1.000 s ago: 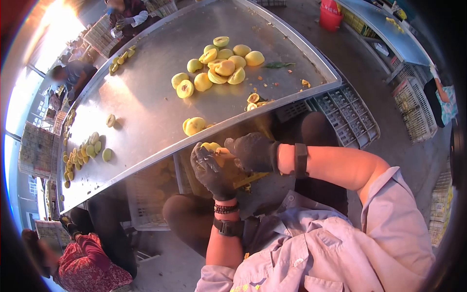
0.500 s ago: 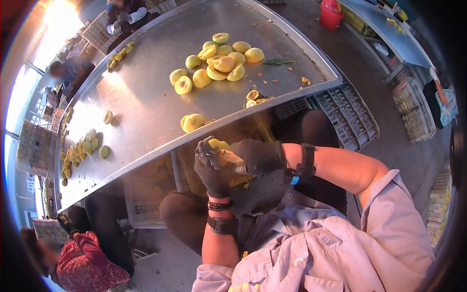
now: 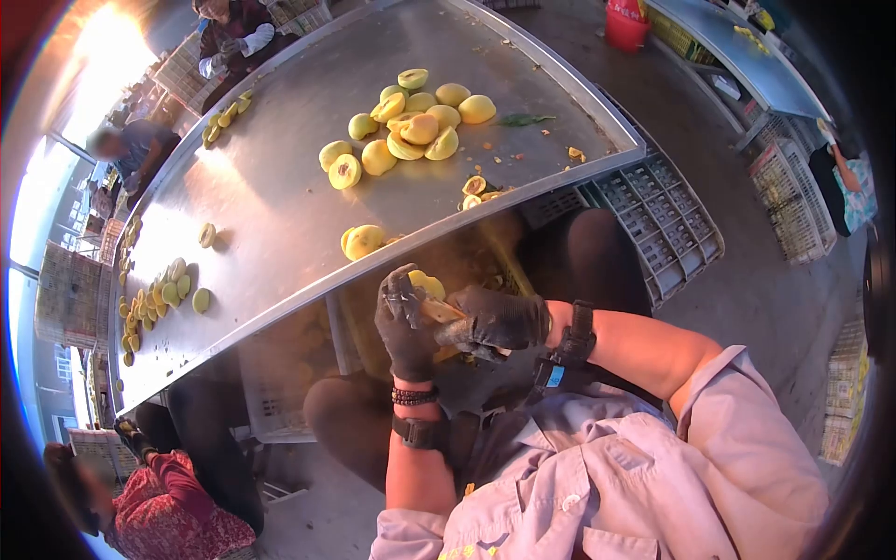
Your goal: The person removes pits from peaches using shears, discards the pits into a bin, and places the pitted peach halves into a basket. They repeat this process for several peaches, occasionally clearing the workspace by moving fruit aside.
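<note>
My left hand (image 3: 407, 322), in a dark glove, is closed around a yellow fruit piece (image 3: 427, 285) just off the metal table's near edge. Close beside it, my right hand (image 3: 499, 322), also gloved, grips a light brown handled tool (image 3: 453, 330) whose front end meets the fruit. The tool's tip is hidden at the fruit. On the metal table (image 3: 289, 177) lies a heap of yellow fruit halves (image 3: 425, 129). More halves (image 3: 362, 242) rest at the near edge, beside cut scraps (image 3: 474, 186).
Greenish fruit halves (image 3: 170, 285) lie along the table's left side. Below the right edge stands a grey crate (image 3: 658, 210). Co-workers sit at the far left, top left and lower left; another person is at the right. A red bucket (image 3: 626, 25) stands at the top right.
My right hand has turned and its wrist has tilted, showing more of the tool's handle. My left hand still holds the fruit. The whole view has shifted slightly.
</note>
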Demonstrator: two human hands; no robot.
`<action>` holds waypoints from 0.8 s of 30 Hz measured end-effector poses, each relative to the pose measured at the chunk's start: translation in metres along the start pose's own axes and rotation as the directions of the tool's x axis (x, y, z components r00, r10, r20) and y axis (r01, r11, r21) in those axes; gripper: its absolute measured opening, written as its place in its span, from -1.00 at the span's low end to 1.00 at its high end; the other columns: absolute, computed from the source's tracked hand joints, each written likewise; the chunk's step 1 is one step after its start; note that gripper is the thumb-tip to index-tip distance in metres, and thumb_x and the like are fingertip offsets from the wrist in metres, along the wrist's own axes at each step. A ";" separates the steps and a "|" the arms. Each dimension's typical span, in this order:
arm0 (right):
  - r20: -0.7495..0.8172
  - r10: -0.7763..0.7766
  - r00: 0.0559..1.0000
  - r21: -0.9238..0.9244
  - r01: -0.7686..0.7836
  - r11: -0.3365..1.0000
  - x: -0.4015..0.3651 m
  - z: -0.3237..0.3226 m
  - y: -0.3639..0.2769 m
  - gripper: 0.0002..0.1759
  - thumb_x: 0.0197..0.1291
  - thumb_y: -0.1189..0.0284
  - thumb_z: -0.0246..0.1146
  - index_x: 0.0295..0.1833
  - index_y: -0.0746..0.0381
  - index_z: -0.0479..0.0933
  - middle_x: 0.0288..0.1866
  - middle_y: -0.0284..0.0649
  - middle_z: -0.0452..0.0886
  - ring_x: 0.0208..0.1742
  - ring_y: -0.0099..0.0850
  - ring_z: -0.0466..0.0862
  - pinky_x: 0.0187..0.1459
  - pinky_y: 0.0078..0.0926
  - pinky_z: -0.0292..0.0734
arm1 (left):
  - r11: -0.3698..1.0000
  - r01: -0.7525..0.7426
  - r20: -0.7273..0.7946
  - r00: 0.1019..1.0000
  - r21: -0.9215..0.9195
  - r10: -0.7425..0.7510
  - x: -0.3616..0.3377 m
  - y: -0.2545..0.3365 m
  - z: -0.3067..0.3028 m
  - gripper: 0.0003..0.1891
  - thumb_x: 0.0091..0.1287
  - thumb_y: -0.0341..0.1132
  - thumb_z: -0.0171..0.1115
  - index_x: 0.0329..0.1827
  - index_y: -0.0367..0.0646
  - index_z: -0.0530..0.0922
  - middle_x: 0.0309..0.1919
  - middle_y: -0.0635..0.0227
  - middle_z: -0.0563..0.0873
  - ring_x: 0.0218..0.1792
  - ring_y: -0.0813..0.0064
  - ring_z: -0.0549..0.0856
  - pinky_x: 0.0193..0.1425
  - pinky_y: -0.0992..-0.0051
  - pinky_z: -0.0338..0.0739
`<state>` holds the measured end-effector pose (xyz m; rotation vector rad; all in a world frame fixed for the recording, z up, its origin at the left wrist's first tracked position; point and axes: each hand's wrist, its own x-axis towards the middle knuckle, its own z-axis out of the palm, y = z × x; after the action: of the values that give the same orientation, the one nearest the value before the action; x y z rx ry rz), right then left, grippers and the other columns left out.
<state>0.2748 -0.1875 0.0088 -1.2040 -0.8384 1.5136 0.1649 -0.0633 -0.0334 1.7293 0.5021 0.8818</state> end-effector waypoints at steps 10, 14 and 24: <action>-0.164 -0.657 0.736 -0.500 0.512 0.698 0.028 0.021 0.044 -0.81 0.23 0.40 0.19 -0.20 0.32 0.46 -0.61 -0.32 0.49 -0.69 -0.58 0.49 -0.66 -0.58 0.35 | 0.962 0.111 -0.150 0.977 -0.250 -0.152 -0.007 0.005 0.006 -0.70 0.50 -0.22 -0.04 -0.04 -0.25 0.57 -0.22 0.36 0.61 -0.27 0.57 0.54 -0.15 0.52 0.48; -0.126 -0.131 0.983 -0.021 0.129 0.991 0.007 0.019 0.027 -0.79 0.23 0.37 0.20 -0.23 0.31 0.45 -0.62 -0.29 0.50 -0.75 -0.57 0.47 -0.74 -0.59 0.32 | 0.969 0.165 0.038 0.986 -0.186 -0.160 -0.006 0.007 -0.006 -0.58 0.51 -0.06 -0.09 0.00 -0.27 0.55 -0.22 0.34 0.61 -0.23 0.54 0.62 -0.10 0.48 0.56; -0.195 -0.510 0.838 -0.354 0.425 0.833 0.020 0.029 0.035 -0.73 0.18 0.43 0.22 -0.08 0.39 0.47 -0.37 -0.12 0.60 -0.40 -0.34 0.60 -0.29 -0.39 0.51 | 0.977 0.123 -0.168 0.974 -0.174 -0.153 -0.007 -0.001 0.003 -0.66 0.47 -0.19 -0.06 0.01 -0.30 0.53 -0.19 0.28 0.62 -0.22 0.48 0.61 -0.10 0.47 0.55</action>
<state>0.2367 -0.1765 -0.0213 -1.2708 -1.0991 0.8050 0.1633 -0.0696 -0.0374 1.4561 0.6451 0.9568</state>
